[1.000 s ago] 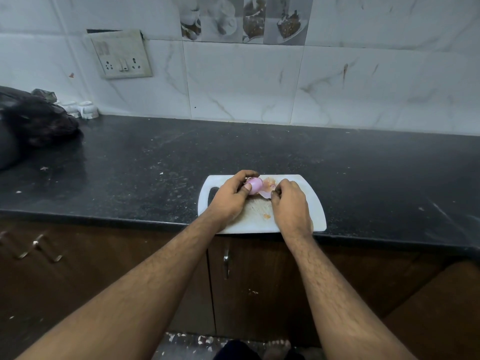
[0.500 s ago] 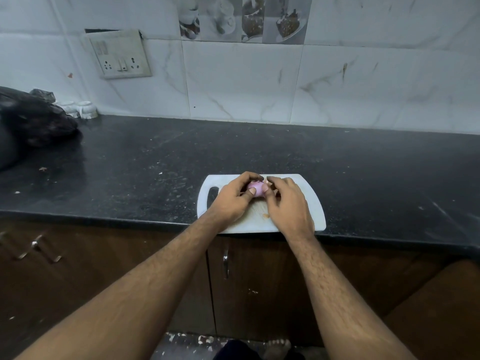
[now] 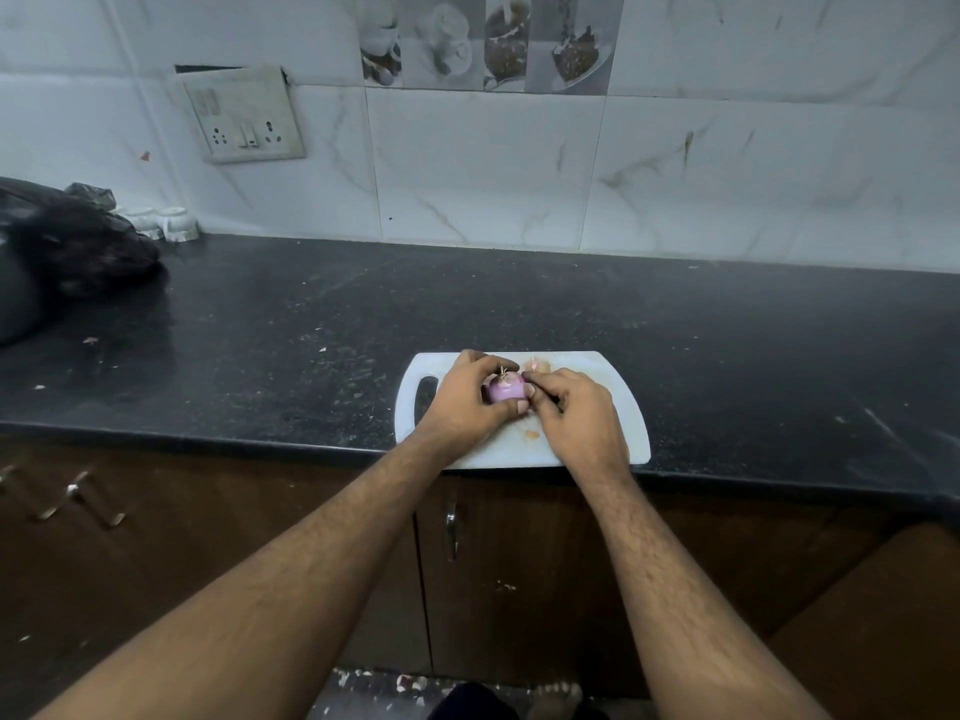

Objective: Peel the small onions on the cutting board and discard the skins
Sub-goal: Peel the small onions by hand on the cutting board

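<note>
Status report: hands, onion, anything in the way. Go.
Left hand grips the onion over the cutting board. Right hand pinches at its side. Skin scraps on the board; nothing blocking.

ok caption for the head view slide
Both hands, left hand and right hand, peel a small onion over a white cutting board.

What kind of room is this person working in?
Most likely a home kitchen: a dark stone countertop over wooden cabinets, a tiled wall with food pictures, and a white cutting board where hands peel a small onion.
</note>
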A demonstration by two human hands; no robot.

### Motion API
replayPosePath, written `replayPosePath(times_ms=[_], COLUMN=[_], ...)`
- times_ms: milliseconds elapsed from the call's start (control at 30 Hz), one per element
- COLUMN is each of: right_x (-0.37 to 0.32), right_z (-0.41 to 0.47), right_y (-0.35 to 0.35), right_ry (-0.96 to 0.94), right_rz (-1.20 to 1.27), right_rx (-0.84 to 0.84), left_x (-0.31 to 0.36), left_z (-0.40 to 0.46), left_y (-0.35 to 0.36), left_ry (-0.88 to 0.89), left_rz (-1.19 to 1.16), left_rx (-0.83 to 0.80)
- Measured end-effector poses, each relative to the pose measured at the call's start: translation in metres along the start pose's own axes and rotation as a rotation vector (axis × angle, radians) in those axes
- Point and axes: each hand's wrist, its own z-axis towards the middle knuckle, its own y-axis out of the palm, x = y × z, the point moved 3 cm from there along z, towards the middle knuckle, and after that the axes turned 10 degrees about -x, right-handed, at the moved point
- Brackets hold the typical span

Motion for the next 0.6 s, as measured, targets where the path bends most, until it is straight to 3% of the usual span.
replayPosePath(times_ms=[600], right_x=[-0.0017], right_z=[-0.0022], right_y=[-0.0001], right_ry=[0.177], right_rz=[-0.020], right_rx=[0.054], left_x=[-0.0017], left_z=[0.0017], left_y=[0.0015], left_ry=[0.019], left_rz=[-0.027], left_rx=[0.033])
